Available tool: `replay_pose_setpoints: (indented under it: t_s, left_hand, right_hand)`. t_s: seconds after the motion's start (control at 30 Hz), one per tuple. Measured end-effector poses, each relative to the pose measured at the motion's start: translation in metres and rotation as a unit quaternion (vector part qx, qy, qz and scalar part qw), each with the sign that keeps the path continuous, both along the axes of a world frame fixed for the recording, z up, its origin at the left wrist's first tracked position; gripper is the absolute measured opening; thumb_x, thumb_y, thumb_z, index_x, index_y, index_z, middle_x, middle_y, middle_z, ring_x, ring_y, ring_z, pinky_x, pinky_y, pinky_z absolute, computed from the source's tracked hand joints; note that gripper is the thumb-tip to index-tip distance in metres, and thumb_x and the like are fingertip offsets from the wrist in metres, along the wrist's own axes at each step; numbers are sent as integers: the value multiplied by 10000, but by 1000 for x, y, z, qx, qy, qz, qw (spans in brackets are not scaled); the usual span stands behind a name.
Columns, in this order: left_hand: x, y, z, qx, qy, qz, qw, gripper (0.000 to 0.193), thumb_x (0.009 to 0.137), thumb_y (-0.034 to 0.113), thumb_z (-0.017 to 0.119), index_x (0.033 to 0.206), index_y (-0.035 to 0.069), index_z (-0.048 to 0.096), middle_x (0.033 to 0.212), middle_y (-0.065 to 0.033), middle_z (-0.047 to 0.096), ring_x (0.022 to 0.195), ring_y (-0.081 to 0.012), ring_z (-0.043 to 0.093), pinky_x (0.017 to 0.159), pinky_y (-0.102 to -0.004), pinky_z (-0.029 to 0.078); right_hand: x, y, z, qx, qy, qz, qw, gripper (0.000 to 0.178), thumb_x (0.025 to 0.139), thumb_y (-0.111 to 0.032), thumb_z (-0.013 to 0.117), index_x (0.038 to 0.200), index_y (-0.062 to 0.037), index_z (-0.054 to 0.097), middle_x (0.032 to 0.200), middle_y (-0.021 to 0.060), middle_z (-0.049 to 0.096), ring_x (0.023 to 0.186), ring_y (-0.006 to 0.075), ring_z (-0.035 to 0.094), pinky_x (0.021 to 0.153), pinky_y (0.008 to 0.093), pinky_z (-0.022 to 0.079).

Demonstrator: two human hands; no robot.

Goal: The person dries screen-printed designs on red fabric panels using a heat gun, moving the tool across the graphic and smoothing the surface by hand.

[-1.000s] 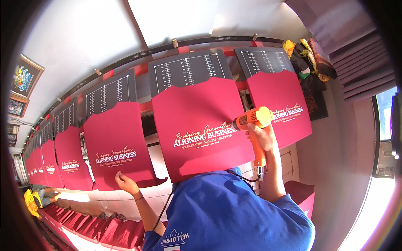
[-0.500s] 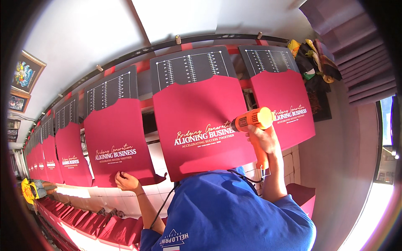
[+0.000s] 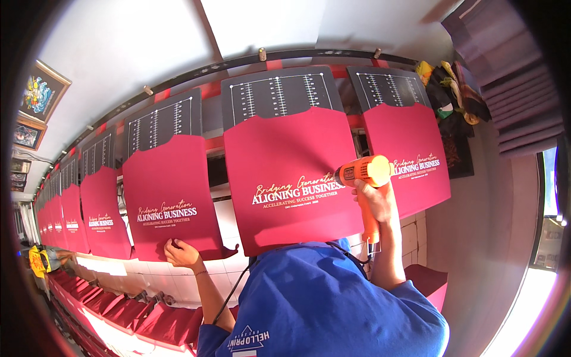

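My right hand (image 3: 378, 199) is wrapped around the handle of an orange heat gun (image 3: 370, 171). Its dark nozzle points left, over the printed lettering of a maroon shirt panel (image 3: 285, 149) laid on a dark board (image 3: 279, 95). The gun covers the right end of that print. Further left, my left hand (image 3: 182, 254) has its fingers curled at the lower edge of a second printed maroon shirt panel (image 3: 166, 172); the fingertips are partly hidden. A cord (image 3: 231, 294) runs beside my left forearm.
Several more maroon panels on boards curve away to the left, and another printed panel (image 3: 410, 134) lies at right. A lower row of maroon pieces (image 3: 166, 324) is behind my left arm. Bundled cloths (image 3: 455, 95) hang by a grey curtain (image 3: 523, 101). A person in yellow (image 3: 39, 262) is far left.
The view has shifted slightly, so the boards sit a little further right. The heat gun stays over the same panel, and my left hand remains at the other panel's lower edge.
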State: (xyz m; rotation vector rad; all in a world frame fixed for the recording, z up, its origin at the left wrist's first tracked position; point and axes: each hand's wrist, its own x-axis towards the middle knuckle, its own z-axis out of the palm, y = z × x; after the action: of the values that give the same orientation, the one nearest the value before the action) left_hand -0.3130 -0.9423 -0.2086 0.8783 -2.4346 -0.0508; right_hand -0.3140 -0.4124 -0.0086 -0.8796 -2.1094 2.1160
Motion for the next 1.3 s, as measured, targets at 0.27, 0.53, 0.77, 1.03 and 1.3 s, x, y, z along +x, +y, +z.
replay_pose_setpoints:
  t_s: [0.27,0.53,0.77,1.03,1.3]
  left_hand:
    - [1,-2,-1,-1,7,-10,1000,235,910,233,588,1082,91,664,1161,-98,640,1056,-344,578,920,-485,449]
    - [0,3,7,12,2,-14,1000,234,916,238,585,1077,87,662,1172,-105,636,1090,-344,563,934,-487,444]
    - [0,1,4,13,-2,-9,1000,228,915,236,586,1072,91,663,1164,-90,640,1089,-329,569,942,-479,438]
    - [-1,2,5,17,5,-10,1000,219,908,231,594,1064,96,666,1156,-81,641,1090,-322,570,938,-477,438]
    - [1,2,6,25,9,-6,1000,231,909,234,584,1073,94,668,1158,-82,641,1095,-322,564,939,-485,435]
  right_hand:
    - [-3,-9,-3,-22,-3,27,999,454,849,-98,738,1245,-27,529,993,91,664,792,170,656,667,320,566]
    - [-12,-7,1,-41,-19,55,997,476,849,-98,746,1259,-30,513,1012,89,664,786,164,652,668,317,566]
    - [-17,-10,-1,-38,1,66,997,510,848,-124,765,1277,-43,502,1039,96,665,793,164,654,664,316,567]
    - [-18,-14,4,-71,-23,109,991,497,844,-115,766,1259,-58,497,1029,82,659,791,152,650,652,302,562]
    - [-19,-19,-1,-53,-2,102,993,473,846,-114,762,1245,-48,518,1009,71,661,781,149,653,653,301,564]
